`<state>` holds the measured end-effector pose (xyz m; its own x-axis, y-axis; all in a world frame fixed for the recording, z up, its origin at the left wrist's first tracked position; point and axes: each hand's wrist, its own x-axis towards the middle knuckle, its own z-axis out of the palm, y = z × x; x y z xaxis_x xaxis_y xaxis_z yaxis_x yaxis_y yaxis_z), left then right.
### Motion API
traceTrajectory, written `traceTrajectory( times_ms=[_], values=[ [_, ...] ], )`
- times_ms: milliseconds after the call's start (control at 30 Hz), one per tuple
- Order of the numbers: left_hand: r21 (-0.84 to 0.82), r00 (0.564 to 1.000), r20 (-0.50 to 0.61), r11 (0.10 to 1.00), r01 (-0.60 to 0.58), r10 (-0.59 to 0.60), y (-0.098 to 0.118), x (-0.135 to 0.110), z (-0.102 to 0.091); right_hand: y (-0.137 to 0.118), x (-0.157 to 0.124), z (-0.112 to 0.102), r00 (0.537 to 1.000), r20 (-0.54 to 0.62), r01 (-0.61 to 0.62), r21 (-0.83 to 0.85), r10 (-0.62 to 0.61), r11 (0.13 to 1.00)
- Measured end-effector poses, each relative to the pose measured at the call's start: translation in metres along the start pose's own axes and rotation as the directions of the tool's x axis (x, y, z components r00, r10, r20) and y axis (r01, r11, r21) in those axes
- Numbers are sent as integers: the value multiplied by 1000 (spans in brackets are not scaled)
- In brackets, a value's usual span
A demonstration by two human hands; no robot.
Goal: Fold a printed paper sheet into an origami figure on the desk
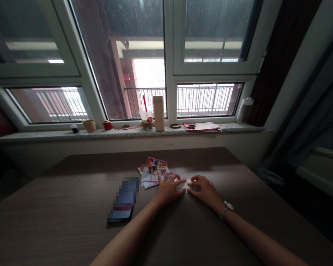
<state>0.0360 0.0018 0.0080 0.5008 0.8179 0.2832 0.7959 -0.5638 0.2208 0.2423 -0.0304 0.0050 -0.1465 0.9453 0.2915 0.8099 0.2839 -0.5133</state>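
Observation:
Between my hands, low over the brown table, is a small whitish piece of paper with some red printing. My left hand pinches its left side with thumb and fingers. On the right edge, the thumb and forefinger of my right hand close on the same paper. My fingers cover part of it, so its full shape is hidden. Just beyond my left hand lies a loose pile of colourful printed paper cut-outs. A dark phone-like slab, its face pixelated, rests left of my left forearm.
The brown table reaches to the wall below the window. Along the stone sill stand a beige thermos, a plastic cup with a red straw, a paper cup, scissors, papers and a grey bottle.

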Motion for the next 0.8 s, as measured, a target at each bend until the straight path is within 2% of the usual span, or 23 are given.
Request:
traceTrajectory(
  times_ms=[400,800],
  values=[
    [-25,999,15,999,39,-38,-1,0,2,2,-1,0,1000,8,14,10,-14,1000],
    [-15,1000,-10,1000,4,-4,0,-1,-1,6,-3,2,999,-3,43,31,-43,999]
  ],
)
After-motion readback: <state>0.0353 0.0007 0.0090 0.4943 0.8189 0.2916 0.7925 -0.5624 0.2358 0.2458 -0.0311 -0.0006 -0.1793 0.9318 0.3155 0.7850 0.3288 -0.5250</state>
